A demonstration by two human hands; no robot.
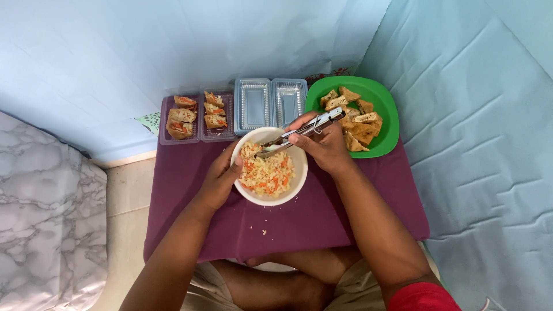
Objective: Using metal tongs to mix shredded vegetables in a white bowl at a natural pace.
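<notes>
Two hands at work; right hand point(326, 145) fingers clamped on metal tongs point(299, 131), tips hidden in shredded filling; left hand point(222, 178) fingers wrapped on white bowl point(269, 167) rim at 9 o'clock, fingertips partly hidden; green plate point(385, 109) of tofu at 1 o'clock; purple cloth point(190, 190) beneath.

Left hand point(222, 178) steadies white bowl point(245, 151) (shredded filling inside); right hand point(325, 144) grips metal tongs point(299, 131) over it.

purple cloth point(357, 213) open near bowl point(247, 193), trays point(271, 103), green plate point(386, 109) behind
</notes>
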